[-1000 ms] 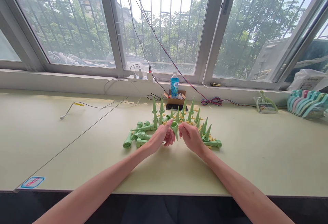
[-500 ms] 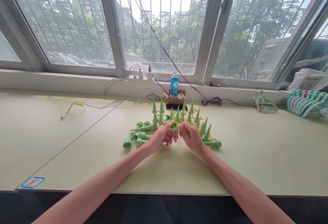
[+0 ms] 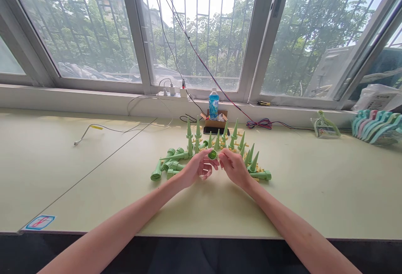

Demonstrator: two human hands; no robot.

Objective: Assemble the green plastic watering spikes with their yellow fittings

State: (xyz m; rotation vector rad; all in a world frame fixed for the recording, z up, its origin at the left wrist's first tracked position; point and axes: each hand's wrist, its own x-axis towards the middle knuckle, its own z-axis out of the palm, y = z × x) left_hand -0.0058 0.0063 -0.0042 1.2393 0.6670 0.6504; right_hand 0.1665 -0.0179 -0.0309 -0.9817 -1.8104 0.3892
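My left hand (image 3: 197, 167) pinches a green plastic cone spike (image 3: 212, 154) by its round open end, which faces me. My right hand (image 3: 234, 167) is curled close beside it, fingertips by the same spike; what it holds is hidden. Behind the hands stand several upright green cone spikes (image 3: 234, 134) among small yellow parts (image 3: 259, 169). To the left lies a heap of green spikes on their sides (image 3: 169, 165). One more lies flat by my right wrist (image 3: 262, 175).
A pale green table (image 3: 94, 182) runs to a window sill. At the back stand a blue-labelled bottle (image 3: 214, 104), a small cardboard box (image 3: 215, 122) and a dark phone (image 3: 215, 131). Cables (image 3: 119, 130) trail at left. Pastel hangers (image 3: 375, 126) are at far right.
The green spike in my left hand has turned from pointing down to showing its round open end toward me. Both hands stayed in place.
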